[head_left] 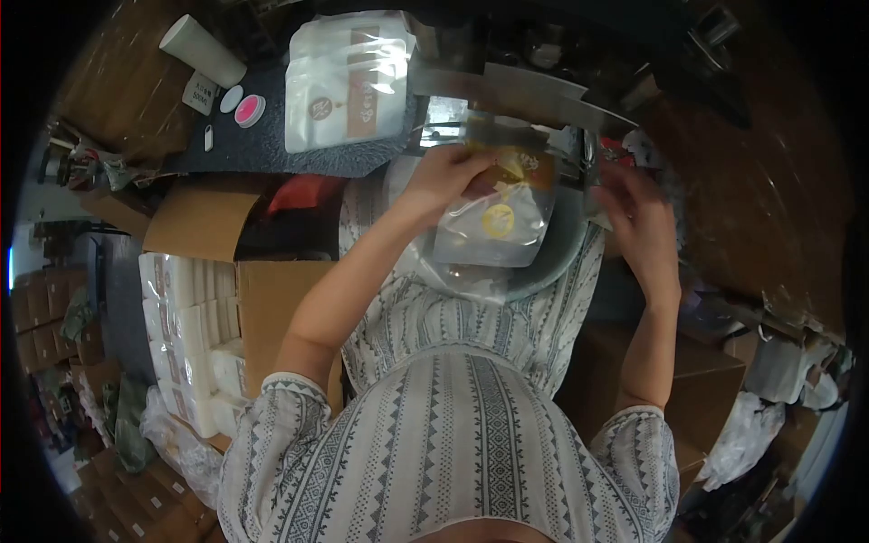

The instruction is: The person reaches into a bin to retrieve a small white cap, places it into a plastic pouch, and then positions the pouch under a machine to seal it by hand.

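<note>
My left hand (445,181) is closed, thumb and fingers pinching the upper left part of a clear plastic pouch (493,237). The pouch has a gold-brown printed band and a round yellow logo. Its top edge lies at a dark bar of a machine (507,134) in front of me. Below it a pale round basin (563,258) rests on my lap, with clear plastic in it. My right hand (641,213) is beside the machine's right end, its thumb and bent fingers apart, slightly blurred. I see nothing held in it.
A stack of printed pouches (348,86) lies on a grey fluffy mat at the upper left. Nearby are a white cup (201,50) and a round pink-topped tin (250,110). An open cardboard box (282,303) with white packs (195,335) stands left; another box (674,371) stands right.
</note>
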A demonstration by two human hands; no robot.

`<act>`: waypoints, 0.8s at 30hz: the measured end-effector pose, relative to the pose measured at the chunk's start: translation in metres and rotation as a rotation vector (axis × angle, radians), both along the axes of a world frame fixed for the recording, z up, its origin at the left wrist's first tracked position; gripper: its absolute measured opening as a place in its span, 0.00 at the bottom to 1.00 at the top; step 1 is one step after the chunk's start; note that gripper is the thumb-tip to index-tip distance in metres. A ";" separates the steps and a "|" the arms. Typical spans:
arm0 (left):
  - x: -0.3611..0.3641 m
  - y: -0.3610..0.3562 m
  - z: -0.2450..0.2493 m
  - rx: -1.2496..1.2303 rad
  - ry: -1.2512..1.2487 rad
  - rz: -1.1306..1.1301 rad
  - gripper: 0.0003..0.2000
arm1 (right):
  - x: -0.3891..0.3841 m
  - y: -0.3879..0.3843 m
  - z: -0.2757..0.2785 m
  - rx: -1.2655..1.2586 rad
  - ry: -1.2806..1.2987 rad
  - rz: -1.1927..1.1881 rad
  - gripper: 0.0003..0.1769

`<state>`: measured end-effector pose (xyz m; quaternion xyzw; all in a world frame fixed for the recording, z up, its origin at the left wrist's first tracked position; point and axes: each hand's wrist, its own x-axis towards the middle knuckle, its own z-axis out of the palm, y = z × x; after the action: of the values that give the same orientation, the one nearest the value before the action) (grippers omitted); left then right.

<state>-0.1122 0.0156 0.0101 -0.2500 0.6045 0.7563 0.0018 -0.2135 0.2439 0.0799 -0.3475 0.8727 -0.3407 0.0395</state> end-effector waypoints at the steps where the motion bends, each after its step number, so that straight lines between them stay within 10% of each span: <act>1: -0.003 0.001 0.004 0.149 -0.016 0.081 0.17 | -0.006 0.007 -0.004 0.001 -0.001 0.000 0.20; 3: 0.001 -0.003 -0.003 0.068 -0.006 0.010 0.18 | -0.022 0.022 -0.019 0.315 0.472 -0.251 0.15; 5: 0.009 -0.020 -0.007 -0.013 -0.004 -0.064 0.19 | -0.047 0.035 -0.052 0.469 0.358 -0.268 0.14; 7: 0.013 -0.062 -0.009 -0.852 0.192 0.315 0.21 | -0.055 0.031 -0.054 0.611 0.257 -0.274 0.12; 8: 0.024 -0.079 -0.016 -0.852 0.184 0.315 0.21 | -0.051 0.026 -0.043 0.555 0.198 -0.251 0.12; 11: 0.057 -0.089 -0.041 -1.929 0.047 0.065 0.24 | -0.046 0.025 -0.038 0.394 0.114 -0.224 0.12; 24: 0.100 -0.042 0.020 -1.443 0.136 0.315 0.04 | -0.016 -0.004 -0.030 -0.381 -0.393 -0.088 0.16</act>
<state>-0.0123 -0.0265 0.0299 -0.2252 0.9071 0.1764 -0.3088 -0.2300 0.2402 0.0503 -0.2377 0.7826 -0.5611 0.1272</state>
